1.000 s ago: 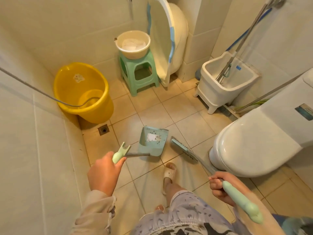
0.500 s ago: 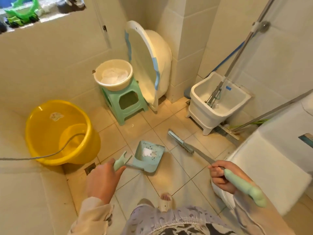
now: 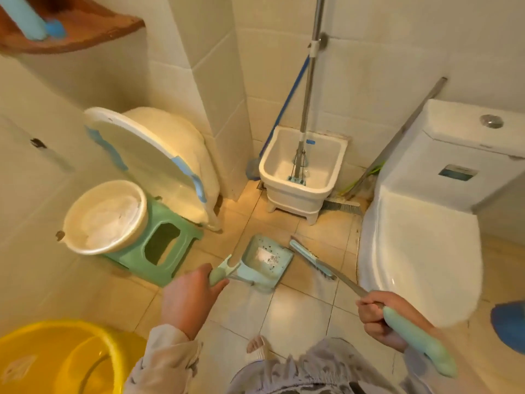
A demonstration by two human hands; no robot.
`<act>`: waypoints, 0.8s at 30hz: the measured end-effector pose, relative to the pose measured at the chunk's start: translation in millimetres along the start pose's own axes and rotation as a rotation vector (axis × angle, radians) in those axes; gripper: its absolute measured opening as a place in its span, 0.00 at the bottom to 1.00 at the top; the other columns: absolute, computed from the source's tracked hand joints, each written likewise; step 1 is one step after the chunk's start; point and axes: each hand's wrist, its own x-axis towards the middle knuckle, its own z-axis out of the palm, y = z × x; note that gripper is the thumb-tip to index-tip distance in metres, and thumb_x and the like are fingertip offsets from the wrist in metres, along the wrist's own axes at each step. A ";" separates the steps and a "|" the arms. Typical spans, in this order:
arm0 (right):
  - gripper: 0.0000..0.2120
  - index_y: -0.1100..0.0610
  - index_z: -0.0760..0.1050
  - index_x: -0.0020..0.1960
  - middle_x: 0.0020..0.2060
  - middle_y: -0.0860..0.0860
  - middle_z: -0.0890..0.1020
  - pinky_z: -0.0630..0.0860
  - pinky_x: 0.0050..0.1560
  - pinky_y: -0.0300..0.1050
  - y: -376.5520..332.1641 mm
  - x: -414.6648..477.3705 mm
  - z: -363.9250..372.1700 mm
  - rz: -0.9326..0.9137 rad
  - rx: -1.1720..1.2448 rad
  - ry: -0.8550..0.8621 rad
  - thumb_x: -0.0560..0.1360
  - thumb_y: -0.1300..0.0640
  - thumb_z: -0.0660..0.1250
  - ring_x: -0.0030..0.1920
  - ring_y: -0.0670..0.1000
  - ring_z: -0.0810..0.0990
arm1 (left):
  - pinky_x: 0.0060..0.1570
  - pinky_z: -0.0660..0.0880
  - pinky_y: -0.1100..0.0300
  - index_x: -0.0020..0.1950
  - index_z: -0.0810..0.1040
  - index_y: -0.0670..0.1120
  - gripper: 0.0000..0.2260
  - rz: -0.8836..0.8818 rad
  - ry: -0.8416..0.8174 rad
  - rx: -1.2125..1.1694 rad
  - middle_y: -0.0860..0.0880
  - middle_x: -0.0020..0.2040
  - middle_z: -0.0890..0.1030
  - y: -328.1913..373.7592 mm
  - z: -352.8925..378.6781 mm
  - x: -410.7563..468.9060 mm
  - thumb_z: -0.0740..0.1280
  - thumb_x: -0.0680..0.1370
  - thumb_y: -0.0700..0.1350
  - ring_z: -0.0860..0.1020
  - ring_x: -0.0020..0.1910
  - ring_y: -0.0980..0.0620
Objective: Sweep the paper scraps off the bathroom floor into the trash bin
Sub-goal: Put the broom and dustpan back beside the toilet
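The left hand (image 3: 189, 297) is clamped on the pale green plastic grip of one dustpan (image 3: 267, 261); a white scrap (image 3: 265, 255) and dark specks lie in its tray. The right hand (image 3: 383, 317) is clenched round one broom (image 3: 312, 258), its brush just right of the pan. Far left, one round cream bin (image 3: 105, 217) holding white paper sits on one green stool (image 3: 159, 245)

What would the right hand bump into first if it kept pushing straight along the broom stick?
Probably the dustpan. The right hand points along the broom toward it, with only bare floor tile between, though depth is hard to judge.
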 end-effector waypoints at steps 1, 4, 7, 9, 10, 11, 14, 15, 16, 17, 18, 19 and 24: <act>0.11 0.55 0.61 0.35 0.14 0.50 0.64 0.54 0.15 0.33 5.8 -1.6 4.5 -0.027 0.047 0.011 0.72 0.68 0.52 0.12 0.46 0.63 | 0.22 0.58 0.64 0.39 0.69 0.53 0.13 0.058 -0.019 0.017 0.55 0.28 0.69 -2.5 -3.7 17.1 0.63 0.74 0.61 0.72 0.32 0.53; 0.08 0.57 0.62 0.35 0.14 0.49 0.63 0.47 0.22 0.34 20.5 -7.1 20.4 -0.118 0.204 0.030 0.63 0.68 0.57 0.11 0.45 0.62 | 0.30 0.65 0.62 0.41 0.72 0.52 0.14 0.249 -0.049 0.102 0.51 0.35 0.79 -1.0 -15.2 65.2 0.63 0.75 0.61 0.80 0.39 0.50; 0.18 0.59 0.63 0.36 0.14 0.49 0.64 0.47 0.24 0.34 26.1 -12.6 35.3 -0.179 0.332 -0.001 0.52 0.70 0.68 0.11 0.45 0.62 | 0.34 0.67 0.60 0.47 0.77 0.49 0.16 0.474 -0.054 0.181 0.50 0.42 0.83 14.8 -25.1 109.5 0.63 0.75 0.61 0.81 0.43 0.48; 0.31 0.59 0.63 0.35 0.14 0.50 0.64 0.47 0.24 0.33 22.7 -14.7 44.8 -0.224 0.405 -0.062 0.39 0.72 0.76 0.11 0.45 0.62 | 0.34 0.65 0.59 0.47 0.76 0.49 0.16 0.622 -0.076 0.241 0.49 0.43 0.83 33.9 -29.8 134.8 0.62 0.75 0.61 0.80 0.44 0.48; 0.36 0.59 0.63 0.34 0.14 0.50 0.64 0.47 0.24 0.33 19.3 -14.7 47.8 -0.252 0.437 -0.081 0.32 0.73 0.77 0.11 0.45 0.62 | 0.35 0.66 0.59 0.48 0.76 0.49 0.16 0.689 -0.088 0.273 0.48 0.44 0.83 45.3 -31.0 146.1 0.62 0.75 0.61 0.80 0.45 0.48; 0.37 0.59 0.63 0.34 0.14 0.50 0.64 0.47 0.23 0.33 13.8 -14.7 49.7 -0.288 0.469 -0.094 0.31 0.73 0.77 0.11 0.45 0.63 | 0.36 0.67 0.58 0.49 0.76 0.49 0.16 0.750 -0.099 0.305 0.48 0.45 0.83 57.3 -31.3 156.0 0.62 0.75 0.61 0.80 0.46 0.47; 0.24 0.59 0.64 0.29 0.14 0.49 0.65 0.50 0.15 0.33 -16.2 -10.7 52.4 -0.374 0.565 -0.098 0.43 0.73 0.74 0.11 0.45 0.64 | 0.40 0.71 0.57 0.52 0.76 0.48 0.17 0.896 -0.112 0.379 0.47 0.48 0.83 95.8 -28.9 184.3 0.61 0.76 0.60 0.81 0.48 0.45; 0.22 0.59 0.65 0.28 0.14 0.50 0.65 0.54 0.13 0.33 -28.2 -8.3 51.4 -0.392 0.606 -0.101 0.44 0.73 0.73 0.11 0.45 0.64 | 0.41 0.72 0.57 0.52 0.76 0.48 0.16 0.927 -0.110 0.392 0.46 0.49 0.83 108.6 -28.4 192.6 0.62 0.76 0.60 0.81 0.49 0.45; 0.22 0.59 0.65 0.27 0.14 0.50 0.65 0.56 0.12 0.33 -39.8 -5.1 50.6 -0.407 0.650 -0.118 0.43 0.74 0.73 0.11 0.45 0.65 | 0.43 0.73 0.56 0.53 0.76 0.48 0.16 0.954 -0.110 0.403 0.46 0.50 0.83 121.3 -28.0 199.6 0.62 0.76 0.59 0.81 0.50 0.45; 0.22 0.59 0.64 0.26 0.13 0.50 0.66 0.57 0.12 0.32 -50.8 -1.1 50.9 -0.422 0.694 -0.144 0.42 0.75 0.72 0.11 0.46 0.65 | 0.44 0.74 0.55 0.53 0.76 0.48 0.17 0.986 -0.109 0.416 0.46 0.51 0.83 133.3 -27.3 206.4 0.62 0.76 0.59 0.81 0.50 0.45; 0.24 0.59 0.64 0.24 0.13 0.50 0.66 0.57 0.12 0.32 -61.2 3.2 51.4 -0.440 0.743 -0.167 0.40 0.77 0.72 0.11 0.46 0.66 | 0.46 0.75 0.54 0.54 0.76 0.48 0.17 1.020 -0.105 0.435 0.46 0.51 0.83 145.6 -27.0 213.0 0.61 0.76 0.59 0.81 0.51 0.44; 0.22 0.60 0.63 0.21 0.13 0.50 0.66 0.57 0.12 0.32 -71.9 6.6 53.6 -0.468 0.776 -0.171 0.38 0.78 0.71 0.11 0.46 0.67 | 0.47 0.75 0.54 0.54 0.75 0.48 0.17 1.051 -0.106 0.458 0.45 0.52 0.83 157.9 -27.0 219.1 0.61 0.76 0.60 0.80 0.52 0.44; 0.17 0.58 0.67 0.12 0.12 0.49 0.68 0.57 0.14 0.29 -126.0 16.5 60.6 -0.533 0.862 -0.119 0.58 0.66 0.55 0.12 0.43 0.69 | 0.48 0.76 0.51 0.55 0.74 0.46 0.18 1.203 -0.127 0.569 0.44 0.53 0.83 221.5 -29.5 247.8 0.60 0.77 0.59 0.80 0.52 0.41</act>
